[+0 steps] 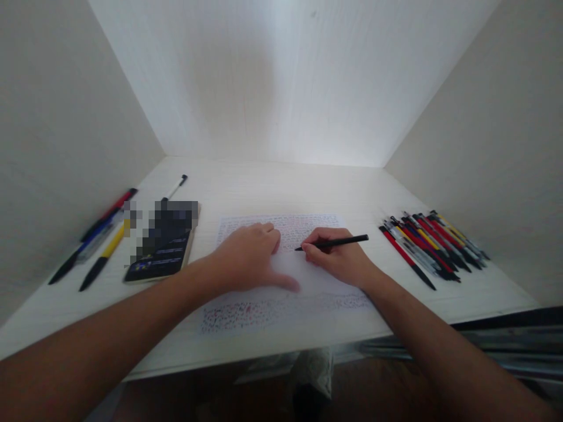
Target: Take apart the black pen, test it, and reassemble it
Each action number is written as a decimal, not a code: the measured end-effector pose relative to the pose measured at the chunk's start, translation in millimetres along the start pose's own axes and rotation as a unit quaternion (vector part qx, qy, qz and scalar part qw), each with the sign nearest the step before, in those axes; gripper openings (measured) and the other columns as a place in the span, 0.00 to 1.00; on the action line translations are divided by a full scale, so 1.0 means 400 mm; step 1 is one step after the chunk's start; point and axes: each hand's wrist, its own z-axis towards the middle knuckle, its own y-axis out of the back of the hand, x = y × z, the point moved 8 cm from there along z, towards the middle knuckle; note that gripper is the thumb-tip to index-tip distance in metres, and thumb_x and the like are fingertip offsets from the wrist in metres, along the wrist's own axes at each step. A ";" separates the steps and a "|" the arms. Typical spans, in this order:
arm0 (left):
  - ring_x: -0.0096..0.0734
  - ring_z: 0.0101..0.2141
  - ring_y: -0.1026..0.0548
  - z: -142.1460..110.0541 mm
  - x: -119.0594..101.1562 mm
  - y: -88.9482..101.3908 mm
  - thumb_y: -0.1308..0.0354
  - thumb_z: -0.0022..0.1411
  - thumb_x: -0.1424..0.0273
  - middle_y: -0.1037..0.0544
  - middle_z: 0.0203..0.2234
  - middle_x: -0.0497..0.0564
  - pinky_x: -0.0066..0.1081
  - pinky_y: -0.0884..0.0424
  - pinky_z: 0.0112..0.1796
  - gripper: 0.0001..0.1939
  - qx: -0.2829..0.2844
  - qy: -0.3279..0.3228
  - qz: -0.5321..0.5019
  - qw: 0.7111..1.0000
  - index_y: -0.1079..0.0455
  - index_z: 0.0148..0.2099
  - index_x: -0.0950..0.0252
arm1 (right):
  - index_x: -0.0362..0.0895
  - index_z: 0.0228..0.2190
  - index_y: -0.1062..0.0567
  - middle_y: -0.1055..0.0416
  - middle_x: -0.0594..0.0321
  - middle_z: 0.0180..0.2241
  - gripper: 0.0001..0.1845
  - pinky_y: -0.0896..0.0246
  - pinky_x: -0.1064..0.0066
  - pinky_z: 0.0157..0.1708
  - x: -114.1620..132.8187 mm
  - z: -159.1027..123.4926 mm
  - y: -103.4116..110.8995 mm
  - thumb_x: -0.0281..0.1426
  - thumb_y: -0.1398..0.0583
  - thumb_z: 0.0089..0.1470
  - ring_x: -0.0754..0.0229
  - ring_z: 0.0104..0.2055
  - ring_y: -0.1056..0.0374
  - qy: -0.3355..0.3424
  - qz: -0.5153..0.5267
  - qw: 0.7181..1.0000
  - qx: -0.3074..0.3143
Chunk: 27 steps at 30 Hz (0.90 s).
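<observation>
A sheet of paper [321, 293] covered in small handwriting lies on the white desk in front of me. My left hand [250, 258] rests flat on its left half, thumb stretched out to the right. In my right hand [336, 252] is a slim black pen [347, 240], pinched between thumb and fingers. The pen's tip touches or nearly touches the paper just below the upper block of writing, and its back end points right. Rows of writing in dark and reddish ink also run along the sheet's lower edge.
A dark book or box [169, 249], partly blurred out, lies left of the paper. Several pens [108, 249] rest beside it, and a white pen [176, 186] lies behind. Many pens [431, 243] are spread at the right. White panels [281, 88] enclose the desk [281, 187].
</observation>
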 end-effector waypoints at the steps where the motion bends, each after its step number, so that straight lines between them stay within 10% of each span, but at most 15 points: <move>1: 0.40 0.29 0.32 0.000 0.000 0.000 0.45 0.41 0.31 0.28 0.30 0.54 0.36 0.40 0.29 0.38 0.002 0.001 0.001 1.000 0.34 0.33 0.63 | 0.43 0.28 0.23 0.26 0.63 0.26 0.06 0.44 0.71 0.26 0.005 0.001 0.000 0.30 0.40 0.54 0.64 0.27 0.36 0.007 -0.007 1.000 0.002; 27: 0.38 0.30 0.33 0.003 0.000 -0.011 0.47 0.42 0.31 0.29 0.32 0.53 0.35 0.43 0.29 0.38 0.022 -0.011 0.013 1.000 0.34 0.33 0.63 | 0.42 0.28 0.23 0.27 0.64 0.25 0.08 0.45 0.72 0.26 -0.009 0.005 -0.005 0.31 0.40 0.55 0.65 0.26 0.37 0.009 -0.010 1.000 0.004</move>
